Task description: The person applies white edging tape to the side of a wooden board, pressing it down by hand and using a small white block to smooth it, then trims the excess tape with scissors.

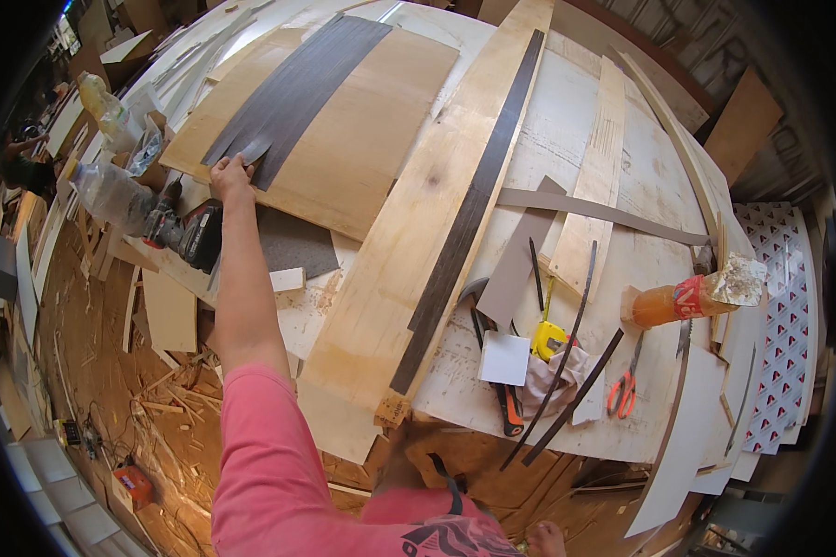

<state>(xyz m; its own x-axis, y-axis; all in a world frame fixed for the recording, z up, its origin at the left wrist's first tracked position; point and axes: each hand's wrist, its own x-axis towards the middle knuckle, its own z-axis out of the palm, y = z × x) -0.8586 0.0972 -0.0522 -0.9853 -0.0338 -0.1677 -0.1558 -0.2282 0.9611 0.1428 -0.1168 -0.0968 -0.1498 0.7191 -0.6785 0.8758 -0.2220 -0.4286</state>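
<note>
My left hand reaches across the plywood board, its fingers closed on a small grey flat piece, apparently a scraper, at the near end of a wide dark wood-grain strip. A black cordless drill and a plastic bottle lie left of my wrist. A long plywood plank with a narrow dark strip runs beside the board. At the bottom edge, a patch of bare skin shows; I cannot tell whether it is my right hand or a foot.
A hammer, yellow tape measure, orange-handled scissors and an orange glue container lie to the right. Offcuts and an orange tool lie on the floor. Another person is at the far left.
</note>
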